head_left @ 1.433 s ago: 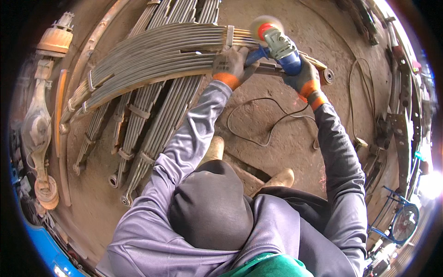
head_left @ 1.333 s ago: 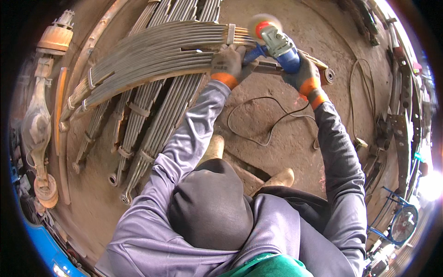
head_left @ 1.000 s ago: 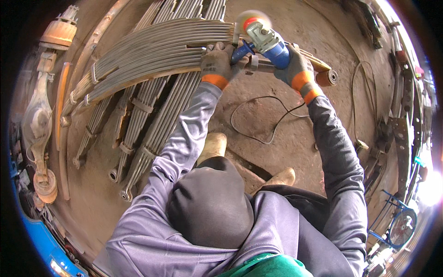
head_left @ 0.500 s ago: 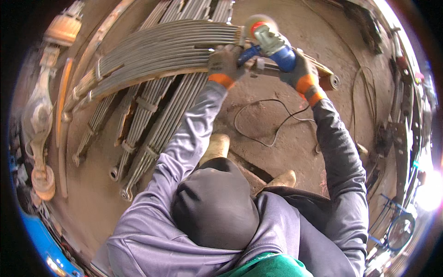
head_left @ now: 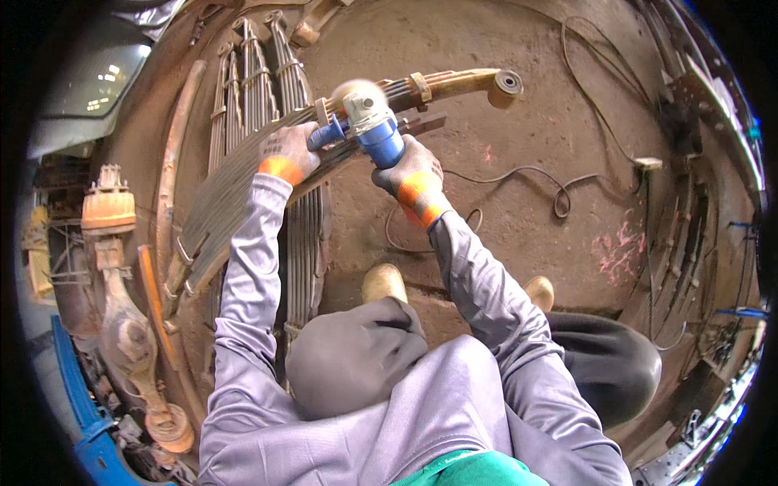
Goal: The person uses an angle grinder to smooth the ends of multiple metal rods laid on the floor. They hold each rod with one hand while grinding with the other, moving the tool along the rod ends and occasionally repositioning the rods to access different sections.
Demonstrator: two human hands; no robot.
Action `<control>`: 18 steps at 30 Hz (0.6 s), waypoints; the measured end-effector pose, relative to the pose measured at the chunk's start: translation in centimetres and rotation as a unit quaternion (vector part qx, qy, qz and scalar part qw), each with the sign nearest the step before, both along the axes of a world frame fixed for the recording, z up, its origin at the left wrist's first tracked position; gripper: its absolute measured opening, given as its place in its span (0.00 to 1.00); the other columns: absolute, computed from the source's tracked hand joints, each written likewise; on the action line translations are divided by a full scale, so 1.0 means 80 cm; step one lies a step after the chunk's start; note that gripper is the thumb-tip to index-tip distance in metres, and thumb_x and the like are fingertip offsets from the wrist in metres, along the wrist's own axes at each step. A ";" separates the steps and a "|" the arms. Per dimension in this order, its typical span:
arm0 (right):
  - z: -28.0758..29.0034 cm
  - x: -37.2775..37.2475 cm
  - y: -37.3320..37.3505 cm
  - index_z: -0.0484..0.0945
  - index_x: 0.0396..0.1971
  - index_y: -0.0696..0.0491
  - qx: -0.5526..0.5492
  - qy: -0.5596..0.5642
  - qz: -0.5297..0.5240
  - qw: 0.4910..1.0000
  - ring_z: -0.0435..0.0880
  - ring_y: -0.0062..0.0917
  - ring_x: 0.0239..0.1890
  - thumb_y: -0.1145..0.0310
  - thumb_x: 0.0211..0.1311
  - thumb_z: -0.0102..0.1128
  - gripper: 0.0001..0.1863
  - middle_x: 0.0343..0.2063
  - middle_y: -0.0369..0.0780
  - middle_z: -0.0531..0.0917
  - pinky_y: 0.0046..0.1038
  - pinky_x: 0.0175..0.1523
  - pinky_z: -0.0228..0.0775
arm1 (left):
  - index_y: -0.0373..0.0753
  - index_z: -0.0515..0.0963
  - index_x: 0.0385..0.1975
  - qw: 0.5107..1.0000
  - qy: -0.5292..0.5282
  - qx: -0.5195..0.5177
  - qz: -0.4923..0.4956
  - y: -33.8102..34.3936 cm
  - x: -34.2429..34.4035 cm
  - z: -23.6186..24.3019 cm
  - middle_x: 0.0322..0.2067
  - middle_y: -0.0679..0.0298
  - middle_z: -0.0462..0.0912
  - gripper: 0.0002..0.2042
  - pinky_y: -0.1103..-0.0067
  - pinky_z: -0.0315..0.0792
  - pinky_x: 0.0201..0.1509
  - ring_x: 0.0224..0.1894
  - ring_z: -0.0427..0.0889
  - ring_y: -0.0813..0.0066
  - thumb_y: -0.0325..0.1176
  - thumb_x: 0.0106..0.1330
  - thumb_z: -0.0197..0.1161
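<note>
An angle grinder point(head_left: 379, 136) with a blue body and silver head is held in both my gloved hands. My right hand point(head_left: 416, 180) wraps round the rear of its body. My left hand point(head_left: 286, 152) closes on the blue side handle point(head_left: 327, 133). The pale disc point(head_left: 359, 87) is blurred and lies over a long curved stack of leaf springs point(head_left: 231, 190); whether it touches the metal I cannot tell. A clamp band point(head_left: 421, 87) circles the stack to the right of the disc. The stack's right end curls into a rolled eye point(head_left: 507, 84).
More leaf spring packs point(head_left: 254, 77) lie beneath and beyond the stack. At left are a rusty axle housing point(head_left: 130, 332), an orange bar point(head_left: 157, 300) and a long pipe point(head_left: 176, 138). A cable point(head_left: 519, 170) loops over the dirt floor point(head_left: 519, 243) to the right. My boots point(head_left: 384, 283) stand close by.
The view has turned, so the grinder, both hands and the spring stack appear farther left. The stack's right end now sits higher in the picture. Both hands remain on the grinder.
</note>
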State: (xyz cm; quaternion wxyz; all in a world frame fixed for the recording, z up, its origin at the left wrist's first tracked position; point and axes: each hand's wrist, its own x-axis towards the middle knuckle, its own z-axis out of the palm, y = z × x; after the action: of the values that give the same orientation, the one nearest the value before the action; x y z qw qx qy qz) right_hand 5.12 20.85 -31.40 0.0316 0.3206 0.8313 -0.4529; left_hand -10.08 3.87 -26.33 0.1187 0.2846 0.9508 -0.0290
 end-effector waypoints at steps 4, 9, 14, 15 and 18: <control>0.006 0.000 0.016 0.83 0.44 0.50 -0.072 0.010 -0.020 0.997 0.89 0.42 0.48 0.56 0.38 0.75 0.29 0.42 0.48 0.89 0.39 0.54 0.79 | 0.55 0.85 0.44 0.997 -0.012 -0.072 -0.016 0.043 0.001 0.050 0.42 0.57 0.89 0.12 0.61 0.80 0.54 0.48 0.87 0.52 0.38 0.59 0.66; -0.005 -0.020 0.022 0.84 0.46 0.47 -0.156 0.036 -0.024 0.987 0.88 0.41 0.49 0.54 0.38 0.77 0.30 0.43 0.47 0.89 0.38 0.56 0.79 | 0.56 0.85 0.45 0.990 0.021 -0.136 -0.022 0.068 -0.004 0.092 0.42 0.58 0.89 0.13 0.63 0.80 0.54 0.47 0.88 0.55 0.39 0.59 0.67; -0.018 -0.017 -0.011 0.81 0.49 0.46 -0.258 0.028 -0.051 0.964 0.87 0.41 0.51 0.58 0.36 0.77 0.32 0.45 0.46 0.88 0.39 0.58 0.78 | 0.55 0.84 0.45 0.968 0.053 -0.239 -0.051 0.084 0.002 0.110 0.42 0.57 0.89 0.13 0.62 0.81 0.53 0.47 0.88 0.55 0.43 0.61 0.66; -0.020 -0.014 -0.015 0.81 0.49 0.46 -0.268 0.023 -0.051 0.962 0.87 0.41 0.51 0.58 0.36 0.77 0.32 0.45 0.46 0.88 0.39 0.58 0.78 | 0.55 0.84 0.46 0.964 0.060 -0.253 -0.052 0.086 0.009 0.113 0.42 0.57 0.89 0.13 0.62 0.81 0.53 0.46 0.88 0.55 0.43 0.61 0.66; -0.024 0.003 -0.026 0.80 0.48 0.46 -0.296 0.056 -0.082 0.950 0.87 0.41 0.50 0.57 0.36 0.78 0.32 0.44 0.46 0.88 0.39 0.57 0.78 | 0.53 0.83 0.45 0.956 0.067 -0.274 -0.075 0.086 0.020 0.112 0.41 0.57 0.89 0.13 0.61 0.81 0.52 0.46 0.88 0.55 0.43 0.61 0.67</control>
State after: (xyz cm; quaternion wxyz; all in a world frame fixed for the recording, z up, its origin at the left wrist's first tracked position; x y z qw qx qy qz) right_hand 5.33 18.76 -33.35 0.0407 0.3380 0.6313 -0.6968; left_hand -8.49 10.75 -17.38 0.1253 0.3090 0.8880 -0.3166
